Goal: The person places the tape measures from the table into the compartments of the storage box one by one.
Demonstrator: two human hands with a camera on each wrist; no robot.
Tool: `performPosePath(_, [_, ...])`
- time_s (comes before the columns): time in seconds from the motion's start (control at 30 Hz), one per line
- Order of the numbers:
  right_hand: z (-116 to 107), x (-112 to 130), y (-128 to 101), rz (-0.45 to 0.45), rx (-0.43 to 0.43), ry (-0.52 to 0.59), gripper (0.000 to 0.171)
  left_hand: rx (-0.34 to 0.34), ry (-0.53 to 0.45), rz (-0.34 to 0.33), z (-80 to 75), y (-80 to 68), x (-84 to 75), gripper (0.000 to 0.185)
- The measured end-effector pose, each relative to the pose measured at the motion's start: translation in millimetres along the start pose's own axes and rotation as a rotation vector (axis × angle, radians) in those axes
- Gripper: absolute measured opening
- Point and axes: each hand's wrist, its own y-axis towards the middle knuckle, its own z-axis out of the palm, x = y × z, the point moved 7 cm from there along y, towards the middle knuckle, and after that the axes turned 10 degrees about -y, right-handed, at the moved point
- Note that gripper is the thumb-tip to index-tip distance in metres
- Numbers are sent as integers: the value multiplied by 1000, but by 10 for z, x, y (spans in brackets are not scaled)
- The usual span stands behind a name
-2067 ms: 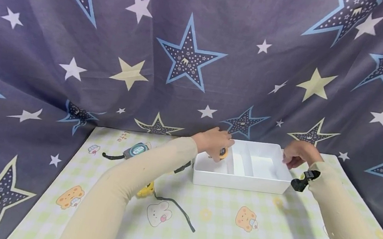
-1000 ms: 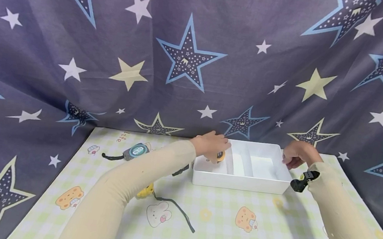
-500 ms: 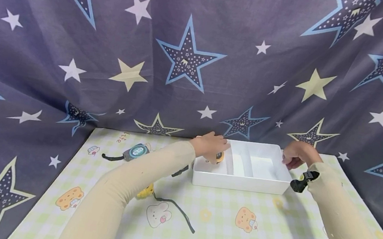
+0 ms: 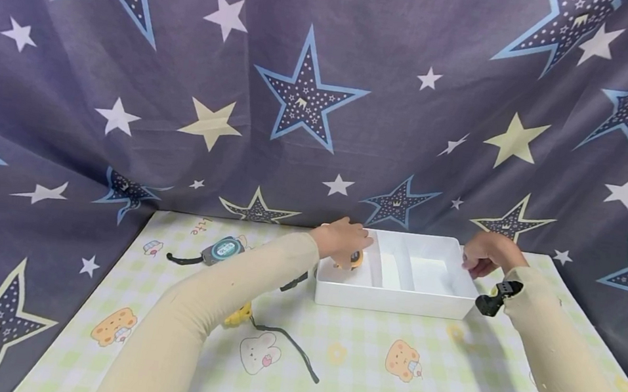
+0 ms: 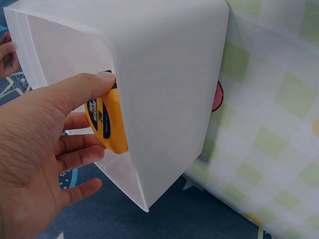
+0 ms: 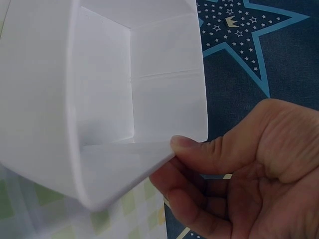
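A white divided box (image 4: pixel 395 300) stands at the back of the table. In its left compartment my left hand (image 4: pixel 341 238) holds a yellow tape measure (image 4: pixel 357 259). The left wrist view shows thumb and fingers on either side of the tape measure (image 5: pixel 115 122), close to the box wall. The fingers hide part of its black label. My right hand (image 4: pixel 491 251) pinches the rim of the box's right end wall between thumb and curled fingers, as the right wrist view shows. The middle and right compartments look bare.
A grey stopwatch-like device (image 4: pixel 225 248) with a black strap lies left on the checked tablecloth (image 4: pixel 360 387). Partly behind my left sleeve is a yellow object (image 4: pixel 239 314) with a dark cord (image 4: pixel 292 339). Another black strap (image 4: pixel 294 281) lies beside the box. A starry curtain hangs behind.
Inside the left compartment, my left hand has shifted slightly left and down with the tape measure. The right hand keeps its grip on the rim, and the box looks still.
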Motion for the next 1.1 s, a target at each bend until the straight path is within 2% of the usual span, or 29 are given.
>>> performPosePath(0.8, [-13,-5,48,-2,0,-29,7,43,42,-17,38,-65,44,63])
performPosePath(1.1, [4,35,-27,-41,-1,-29,6,17,76,1,51,-96,41,58])
